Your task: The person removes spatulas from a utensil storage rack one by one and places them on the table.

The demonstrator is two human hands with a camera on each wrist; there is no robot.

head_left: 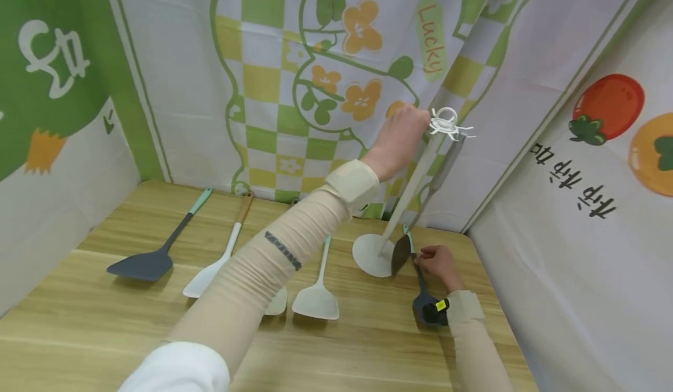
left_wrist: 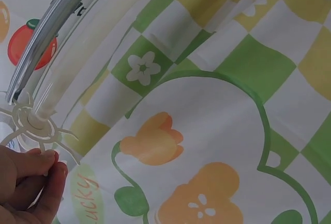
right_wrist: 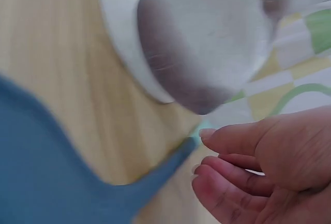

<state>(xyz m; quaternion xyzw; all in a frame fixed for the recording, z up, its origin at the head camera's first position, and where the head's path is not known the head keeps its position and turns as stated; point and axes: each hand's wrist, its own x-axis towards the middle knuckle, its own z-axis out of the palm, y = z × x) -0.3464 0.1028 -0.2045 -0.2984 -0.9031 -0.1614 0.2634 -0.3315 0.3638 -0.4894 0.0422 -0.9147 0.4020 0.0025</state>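
Observation:
A white utensil stand with a hooked top rises from a round base. At its top, my left hand pinches one of the hooks between thumb and fingers. From another hook hangs a metal spatula, its broad blade low beside the pole. Below it lies a dark blue spatula with a mint handle end, partly covered by the right wrist camera. My right hand hovers by that handle, thumb and fingers apart and loosely bent in the right wrist view, with nothing visible between them.
Left of the stand, several spatulas lie on the wooden table: a dark grey one, a white one with a wooden handle, a cream one and another behind my left forearm. Printed curtains enclose the back and sides.

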